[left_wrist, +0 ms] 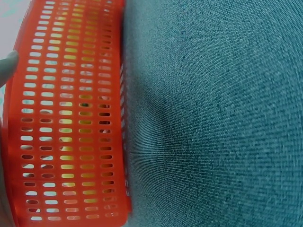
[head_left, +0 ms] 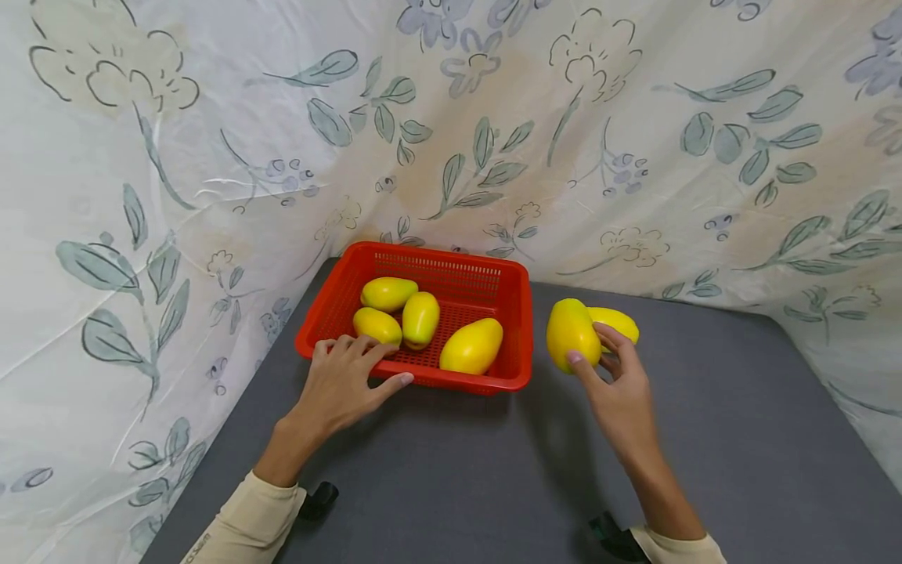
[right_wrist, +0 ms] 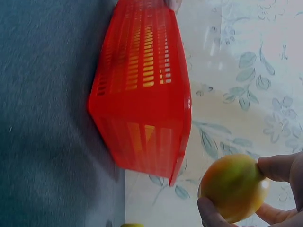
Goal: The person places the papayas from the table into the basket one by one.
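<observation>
My right hand (head_left: 620, 392) pinches a yellow mango (head_left: 572, 335) between thumb and fingers, just right of the red plastic basket (head_left: 517, 329). In the right wrist view this mango (right_wrist: 234, 187) shows a greenish patch and is held clear of the table. Another mango (head_left: 620, 319) lies behind it, partly hidden by the held one and my fingers. My left hand (head_left: 341, 392) grips the basket's near rim at the left, fingers curled over it and thumb along the outside. Inside the basket lie several mangoes, one (head_left: 472, 346) at the right and the others grouped at the left.
The basket stands on a dark grey table (head_left: 451, 486) near its back edge. A floral cloth (head_left: 437, 141) hangs behind the table and along its left and right sides.
</observation>
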The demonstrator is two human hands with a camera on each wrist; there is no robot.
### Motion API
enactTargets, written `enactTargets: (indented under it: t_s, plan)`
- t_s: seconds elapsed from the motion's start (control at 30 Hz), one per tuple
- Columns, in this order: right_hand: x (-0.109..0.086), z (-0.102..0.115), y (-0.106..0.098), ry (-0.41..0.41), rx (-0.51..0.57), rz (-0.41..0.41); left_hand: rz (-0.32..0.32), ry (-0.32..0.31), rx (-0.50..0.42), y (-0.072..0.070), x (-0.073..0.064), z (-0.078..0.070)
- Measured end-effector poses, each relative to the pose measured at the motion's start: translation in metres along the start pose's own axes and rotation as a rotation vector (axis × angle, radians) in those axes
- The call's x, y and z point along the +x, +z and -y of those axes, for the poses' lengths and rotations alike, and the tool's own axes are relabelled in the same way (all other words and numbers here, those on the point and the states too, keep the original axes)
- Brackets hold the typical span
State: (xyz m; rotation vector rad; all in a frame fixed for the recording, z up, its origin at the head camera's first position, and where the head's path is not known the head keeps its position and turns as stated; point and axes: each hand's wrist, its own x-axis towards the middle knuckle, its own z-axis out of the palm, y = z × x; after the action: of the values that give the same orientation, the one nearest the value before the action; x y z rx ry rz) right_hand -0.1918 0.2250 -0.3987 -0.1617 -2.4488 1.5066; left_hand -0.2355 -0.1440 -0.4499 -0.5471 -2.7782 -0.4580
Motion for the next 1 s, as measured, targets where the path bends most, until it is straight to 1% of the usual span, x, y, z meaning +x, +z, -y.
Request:
enactTargets:
  t_s: [0.1, 0.3, 0.57, 0.73, 0.87, 1.0]
  plan:
    - [-0.001, 0.004, 0.006, -0.019, 0.008, 0.018, 0.002, 0.0, 0.002, 0.0, 0.0, 0.0]
    - [-0.005, 0.007, 0.017, -0.062, 0.014, 0.029, 0.005, -0.002, -0.003, 0.0, 0.0, -0.001]
    - [-0.007, 0.011, 0.025, -0.079, 0.025, 0.08, 0.004, -0.002, 0.001, 0.001, 0.001, 0.001]
    - [-0.008, 0.012, 0.03, -0.113, 0.044, 0.109, 0.01, -0.004, 0.001, 0.0, 0.001, 0.0]
    - [-0.007, 0.009, 0.031, -0.109, 0.037, 0.11, 0.005, -0.002, -0.006, 0.0, 0.001, 0.0]
    - [-0.005, 0.006, 0.027, -0.083, 0.043, 0.108, 0.006, -0.002, -0.007, -0.001, 0.002, 0.0]
